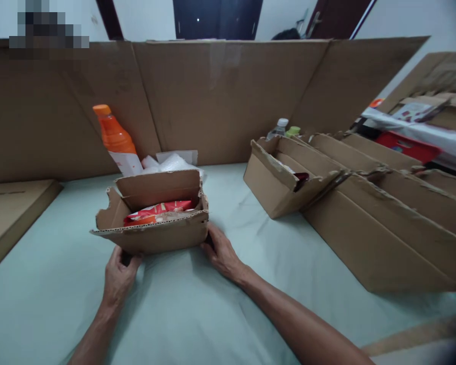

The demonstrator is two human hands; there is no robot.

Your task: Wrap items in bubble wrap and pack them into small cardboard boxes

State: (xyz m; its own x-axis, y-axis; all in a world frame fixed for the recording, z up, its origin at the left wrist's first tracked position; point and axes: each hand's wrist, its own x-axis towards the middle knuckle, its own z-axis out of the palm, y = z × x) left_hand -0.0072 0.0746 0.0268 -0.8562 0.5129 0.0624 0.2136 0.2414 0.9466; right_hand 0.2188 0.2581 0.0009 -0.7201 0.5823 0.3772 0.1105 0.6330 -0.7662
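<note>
The left hand [119,278] grips a cardboard box [167,238] at its seven o'clock, the right hand [223,253] at four, an orange bottle [117,138] standing at eleven.

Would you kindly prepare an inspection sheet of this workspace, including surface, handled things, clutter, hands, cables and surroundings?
Surface: pale green cloth, slightly wrinkled.
Handled things: small cardboard box, open-topped, red packaging inside.
Clutter: orange-capped bottle and white wrap behind that box; larger cardboard boxes to the right.
Hands: left hand touches the box's lower front edge; right hand its lower right corner; fingers partly hidden.
Cables: nothing seen.
Surroundings: upright cardboard panel behind.
</note>
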